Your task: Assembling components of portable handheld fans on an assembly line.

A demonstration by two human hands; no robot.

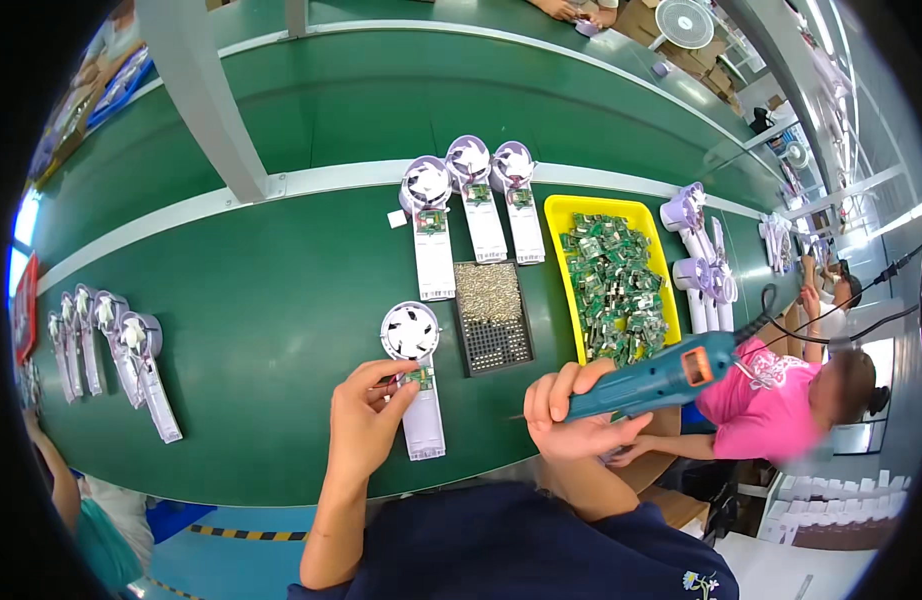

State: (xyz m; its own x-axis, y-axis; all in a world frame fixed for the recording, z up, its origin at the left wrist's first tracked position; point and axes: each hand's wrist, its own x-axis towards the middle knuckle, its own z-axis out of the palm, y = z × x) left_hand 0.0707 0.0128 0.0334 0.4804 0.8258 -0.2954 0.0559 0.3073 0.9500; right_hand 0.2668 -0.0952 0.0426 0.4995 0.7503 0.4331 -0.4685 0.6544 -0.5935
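A small handheld fan (422, 428) lies in front of me, its round purple-white head pointing away and its handle shell uncovered. On the shell sits a small green circuit board (422, 377). My left hand (366, 415) has thumb and fingertips closed at the board's left edge, beside thin wires. Gripped in my right hand (566, 410) is a teal electric screwdriver (646, 383), held nearly level above the table with its tip toward the left. The tip is thin and blurred, apart from the fan.
Beyond the fan is a black screw tray (501, 353), part-filled with screws. A yellow tray (621, 206) holds many circuit boards. More open fans (479, 215) lie behind, with others (131, 345) at left and right (701, 270). A person in pink (771, 400) sits at right.
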